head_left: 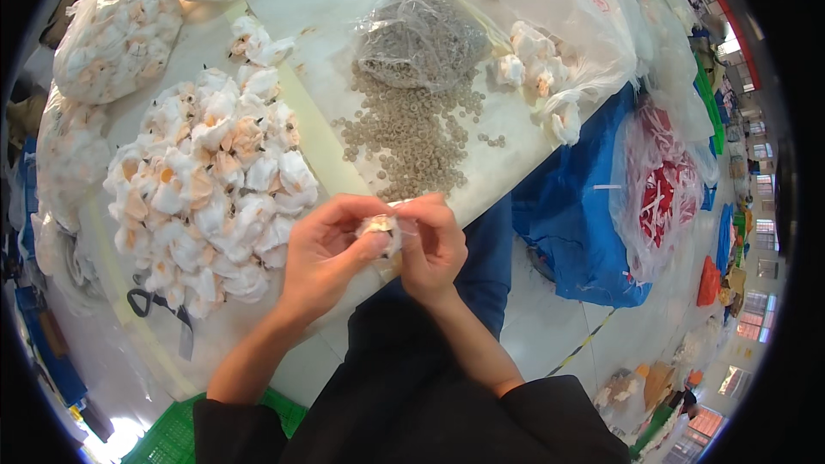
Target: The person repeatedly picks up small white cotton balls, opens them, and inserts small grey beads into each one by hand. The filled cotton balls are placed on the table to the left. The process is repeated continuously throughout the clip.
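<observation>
Small white-and-cream fabric flower held up over the tabletop's near edge. Left hand closed on it, thumb against its side; right hand pinches at its right side. Just beyond my fingertips: loose heap of small grey rings, spilling from a clear bag of rings. Left of the rings, a narrow lane of tabletop with a pale yellow strip; past it, a broad flower pile, reaching close to my left hand. Edge slants away to my right, with some room between rings and edge. Blue bag beyond that edge; green crate low at left.
</observation>
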The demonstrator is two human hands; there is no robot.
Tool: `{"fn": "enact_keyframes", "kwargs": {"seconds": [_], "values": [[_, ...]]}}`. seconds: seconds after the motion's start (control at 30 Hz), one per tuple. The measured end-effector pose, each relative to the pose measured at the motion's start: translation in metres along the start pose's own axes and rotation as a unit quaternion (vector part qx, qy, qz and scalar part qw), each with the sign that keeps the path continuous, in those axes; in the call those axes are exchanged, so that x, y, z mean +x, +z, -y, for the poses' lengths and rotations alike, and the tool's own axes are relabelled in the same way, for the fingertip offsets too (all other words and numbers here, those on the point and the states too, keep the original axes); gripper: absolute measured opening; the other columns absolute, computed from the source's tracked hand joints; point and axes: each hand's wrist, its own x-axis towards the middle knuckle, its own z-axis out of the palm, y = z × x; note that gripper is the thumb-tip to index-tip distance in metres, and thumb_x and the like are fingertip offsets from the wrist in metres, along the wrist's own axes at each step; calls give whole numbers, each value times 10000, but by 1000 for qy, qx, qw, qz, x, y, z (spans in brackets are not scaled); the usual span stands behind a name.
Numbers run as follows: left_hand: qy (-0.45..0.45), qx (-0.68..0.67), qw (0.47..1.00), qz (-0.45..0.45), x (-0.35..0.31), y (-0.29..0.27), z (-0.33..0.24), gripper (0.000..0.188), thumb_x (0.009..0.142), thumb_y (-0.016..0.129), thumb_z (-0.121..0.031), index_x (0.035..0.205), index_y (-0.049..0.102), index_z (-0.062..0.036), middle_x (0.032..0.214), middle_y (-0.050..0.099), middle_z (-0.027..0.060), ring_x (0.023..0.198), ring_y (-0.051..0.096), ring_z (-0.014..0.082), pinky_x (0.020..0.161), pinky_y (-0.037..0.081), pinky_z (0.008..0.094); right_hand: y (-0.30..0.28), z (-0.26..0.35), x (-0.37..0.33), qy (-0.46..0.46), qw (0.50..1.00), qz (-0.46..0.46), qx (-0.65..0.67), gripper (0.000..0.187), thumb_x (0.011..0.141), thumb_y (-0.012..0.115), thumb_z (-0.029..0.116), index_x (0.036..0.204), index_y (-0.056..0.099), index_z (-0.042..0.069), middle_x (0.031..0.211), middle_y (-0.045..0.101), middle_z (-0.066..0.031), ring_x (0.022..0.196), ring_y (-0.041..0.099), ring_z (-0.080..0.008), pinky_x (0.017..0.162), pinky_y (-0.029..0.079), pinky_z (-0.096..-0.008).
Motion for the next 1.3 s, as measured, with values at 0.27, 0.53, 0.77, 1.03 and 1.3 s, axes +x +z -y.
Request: {"fn": "enact_keyframes", "kwargs": {"seconds": [0.27,0.53,0.77,1.03,1.3], "values": [[63,36,996,-44,3,-7,9,116,976,701,15,1090,720,18,1037,695,35,897,607,69,744,483,219,-1,2,-4,36,999,8,-33,141,957,724,30,1092,685,17,1010,674,-120,824,647,-187,709,505,-270],[-2,-23,1000,-10,7,-14,10,148,944,743,-3,1076,676,-2,1064,668,39,917,618,85,749,496,225,3,2,7,-6,993,-13,-113,156,907,763,17,1045,692,33,1047,633,-134,894,627,-231,781,519,-306],[47,26,992,-114,0,-6,9,300,912,715,100,1185,608,35,1132,652,84,1012,633,123,848,538,263,-5,9,12,-62,977,43,-197,219,868,831,109,1009,681,36,976,608,-99,832,595,-269,708,513,-364],[94,163,977,-95,-3,-15,8,357,891,699,142,1220,595,52,1151,648,121,1035,649,165,922,528,291,6,0,16,-74,962,122,-232,183,885,769,135,929,639,15,814,604,-97,649,556,-289,611,490,-399],[167,217,961,-39,4,-16,3,441,841,779,112,1235,589,53,1027,700,149,893,693,215,762,546,303,0,3,17,-75,958,127,-246,158,926,711,147,959,660,1,818,636,-88,678,615,-259,633,503,-392]]}}
